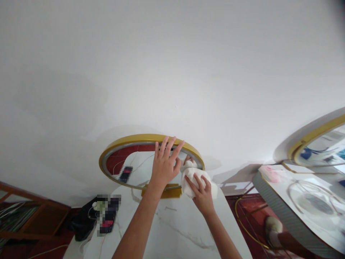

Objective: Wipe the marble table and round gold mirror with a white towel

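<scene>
A round mirror point(121, 138) with a gold frame stands on a gold base point(172, 194) on the white marbled table point(178, 223), close to the wall. My left hand point(165, 162) reaches over the glass with its fingers spread, the fingertips at the upper rim of the frame. In my right hand point(202, 192) is a bunched white cloth point(190, 181), pressed against the lower right part of the mirror. The fingers lie spread over the cloth, which hides that part of the rim. The cloth and hand show reflected in the glass.
A blurred-out phone point(109, 214) lies at the table's left edge beside a black bag point(83, 219). To the right stand a second table point(291, 194) with a coiled cable and another gold-framed mirror point(323, 140). A person's foot point(273, 228) shows below it. A wooden shelf point(35, 216) is at lower left.
</scene>
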Tool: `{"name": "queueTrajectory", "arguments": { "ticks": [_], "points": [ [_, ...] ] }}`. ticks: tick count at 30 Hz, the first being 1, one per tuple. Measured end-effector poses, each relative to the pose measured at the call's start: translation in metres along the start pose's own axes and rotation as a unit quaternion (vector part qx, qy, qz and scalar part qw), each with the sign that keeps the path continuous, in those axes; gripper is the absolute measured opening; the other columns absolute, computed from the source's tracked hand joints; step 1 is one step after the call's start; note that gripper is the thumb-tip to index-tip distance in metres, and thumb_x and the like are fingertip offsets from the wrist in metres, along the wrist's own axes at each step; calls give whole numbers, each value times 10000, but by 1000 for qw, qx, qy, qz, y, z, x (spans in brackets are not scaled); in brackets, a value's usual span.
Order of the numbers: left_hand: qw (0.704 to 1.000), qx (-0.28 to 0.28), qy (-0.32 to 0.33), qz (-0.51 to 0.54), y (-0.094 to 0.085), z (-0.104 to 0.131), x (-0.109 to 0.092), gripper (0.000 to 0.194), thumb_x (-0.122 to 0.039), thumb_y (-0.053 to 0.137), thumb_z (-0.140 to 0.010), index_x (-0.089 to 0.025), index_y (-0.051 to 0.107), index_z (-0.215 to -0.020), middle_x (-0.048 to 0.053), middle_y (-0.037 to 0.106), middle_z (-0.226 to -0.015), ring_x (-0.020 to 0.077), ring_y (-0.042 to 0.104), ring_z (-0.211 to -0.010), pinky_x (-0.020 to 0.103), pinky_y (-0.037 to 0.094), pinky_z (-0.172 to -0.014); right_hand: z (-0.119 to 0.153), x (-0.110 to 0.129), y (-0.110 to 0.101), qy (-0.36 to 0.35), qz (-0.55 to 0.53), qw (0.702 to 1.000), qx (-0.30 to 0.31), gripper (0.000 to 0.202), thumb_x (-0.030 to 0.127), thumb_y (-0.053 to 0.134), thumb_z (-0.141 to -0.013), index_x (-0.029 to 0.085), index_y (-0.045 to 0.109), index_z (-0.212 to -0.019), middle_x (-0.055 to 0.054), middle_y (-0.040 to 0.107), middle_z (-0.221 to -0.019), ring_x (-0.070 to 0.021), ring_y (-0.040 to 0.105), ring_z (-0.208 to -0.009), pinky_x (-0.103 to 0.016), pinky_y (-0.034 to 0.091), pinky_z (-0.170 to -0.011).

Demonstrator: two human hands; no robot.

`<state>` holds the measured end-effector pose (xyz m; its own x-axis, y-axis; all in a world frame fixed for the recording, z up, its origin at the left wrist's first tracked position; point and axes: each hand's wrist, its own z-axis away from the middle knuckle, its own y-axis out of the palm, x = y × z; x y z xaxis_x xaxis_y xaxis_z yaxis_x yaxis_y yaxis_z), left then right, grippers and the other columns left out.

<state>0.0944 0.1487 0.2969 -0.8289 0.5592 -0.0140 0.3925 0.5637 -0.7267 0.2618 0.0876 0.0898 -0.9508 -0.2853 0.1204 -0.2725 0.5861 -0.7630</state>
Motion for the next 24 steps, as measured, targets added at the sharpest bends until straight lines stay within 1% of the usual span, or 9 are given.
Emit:
{"name": "queueTrajectory", "arguments": {
  "ticks": [3, 5, 6, 8, 10, 12, 13, 18, 24],
  "points": [
    [999, -9, 13, 42, 11, 21, -1, 597, -114, 447, -799, -255, 370, -1374, 65, 373, -1431, 277, 238, -1360, 528, 150, -1110, 8, -1, 2, -6, -6, 1000, 12, 812, -22, 473, -626, 357, 406, -1341, -29, 347, -1407, -347, 292, -1242, -553, 359, -964],
    [994, -30, 13, 103, 29, 47, -3, 558, -109, 448, -793, -236, 416, -1335, 86, 452, -1354, 258, 319, -1319, 489, 239, -1088, 7, -2, -1, 1, -9, 1000, 7, 810, -18, 475, -639, 370, 394, -1345, -20, 330, -1414, -342, 285, -1251, -547, 358, -972],
    [989, -38, -1, 145, 42, 64, -5, 515, -111, 454, -788, -233, 463, -1288, 89, 496, -1294, 247, 372, -1280, 465, 288, -1064, 5, -2, -4, 9, -13, 1000, -5, 802, -12, 480, -652, 374, 386, -1349, -20, 315, -1419, -342, 282, -1254, -545, 355, -978],
    [965, 1, -96, 245, 70, 99, -7, 430, -109, 451, -780, -211, 533, -1189, 99, 536, -1202, 230, 456, -1187, 433, 343, -1019, -2, -3, -13, 33, -28, 998, -39, 770, 13, 501, -687, 380, 376, -1353, -25, 284, -1428, -344, 274, -1260, -544, 343, -993],
    [899, 68, -223, 370, 98, 132, -8, 303, -117, 456, -762, -207, 609, -1008, 78, 588, -1051, 220, 519, -1075, 408, 377, -972, -10, -4, -22, 53, -43, 996, -66, 731, 47, 522, -723, 386, 374, -1353, -29, 269, -1426, -345, 267, -1264, -541, 325, -1012],
    [788, 110, -357, 489, 124, 158, -5, 166, -141, 515, -712, -198, 636, -812, 50, 615, -907, 213, 556, -952, 369, 402, -915, -17, -5, -30, 57, -52, 994, -76, 705, 74, 536, -745, 399, 375, -1349, -25, 272, -1418, -341, 266, -1264, -536, 311, -1027],
    [767, 118, -385, 500, 135, 167, -3, 143, -158, 526, -706, -191, 637, -791, 48, 625, -867, 211, 568, -901, 360, 415, -878, -19, -5, -31, 54, -57, 994, -75, 699, 83, 542, -750, 404, 374, -1348, -24, 274, -1415, -339, 266, -1263, -535, 308, -1029],
    [712, 131, -453, 520, 166, 184, 12, 69, -184, 574, -680, -187, 642, -690, 34, 642, -737, 199, 577, -770, 327, 416, -814, -5, -6, -10, 39, -63, 997, -20, 774, 50, 552, -702, 408, 351, -1358, -26, 263, -1419, -340, 264, -1253, -539, 314, -1019],
    [683, 131, -485, 530, 174, 178, 18, 105, -135, 582, -674, -205, 661, -671, 39, 665, -817, 231, 575, -892, 350, 375, -909, 38, -4, 37, 38, -31, 996, 72, 873, -15, 520, -636, 407, 317, -1373, -32, 306, -1389, -322, 295, -1238, -500, 350, -997]
  ]
}}
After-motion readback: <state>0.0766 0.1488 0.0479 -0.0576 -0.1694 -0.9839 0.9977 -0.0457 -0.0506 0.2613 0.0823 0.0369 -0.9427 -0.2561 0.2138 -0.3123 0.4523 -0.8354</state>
